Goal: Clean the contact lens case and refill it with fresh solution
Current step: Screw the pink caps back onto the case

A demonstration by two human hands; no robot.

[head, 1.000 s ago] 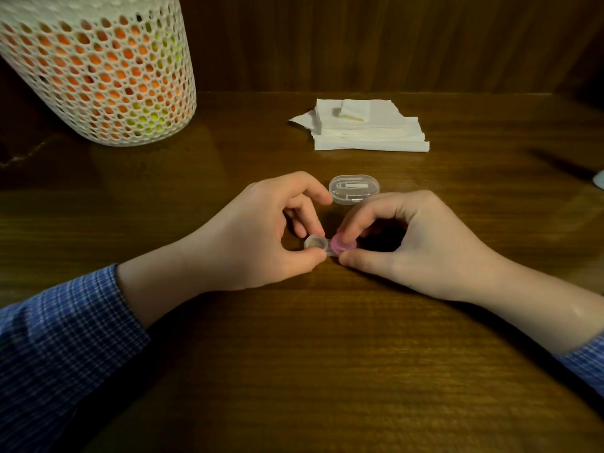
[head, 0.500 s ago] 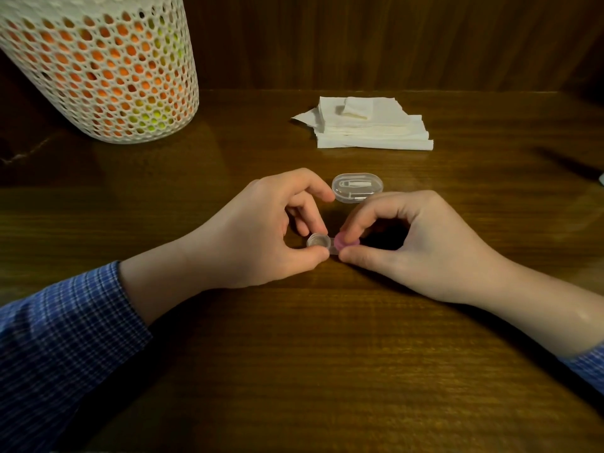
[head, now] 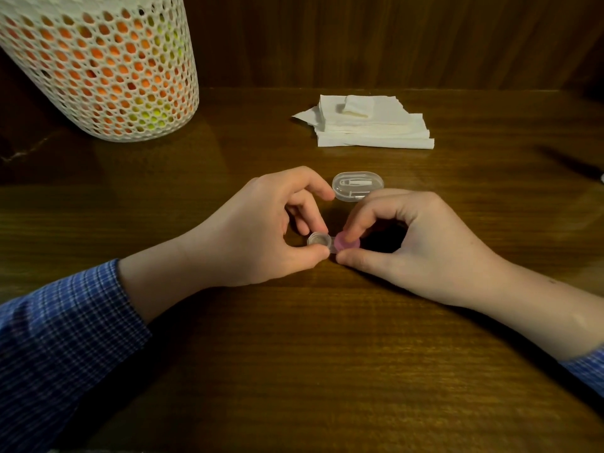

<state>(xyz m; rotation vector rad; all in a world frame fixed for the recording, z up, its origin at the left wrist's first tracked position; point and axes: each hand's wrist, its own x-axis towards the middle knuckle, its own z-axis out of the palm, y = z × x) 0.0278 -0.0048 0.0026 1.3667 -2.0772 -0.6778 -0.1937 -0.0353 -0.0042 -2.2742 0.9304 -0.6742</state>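
While both hands pinch the lens case, left hand at its open well, right hand on the pink cap.

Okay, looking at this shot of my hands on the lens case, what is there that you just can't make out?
Head view only:
- Small clear contact lens case: whether its open well holds liquid; too small, dim.
- Round pink cap: how far unscrewed; right hand fingers cover it.
- Left hand: its grip's underside, hidden by the hand itself.
- Clear oval plastic box: contents blurred.
- White mesh basket: top cut off.
- Dark object at the right edge: cut off, shadowed.
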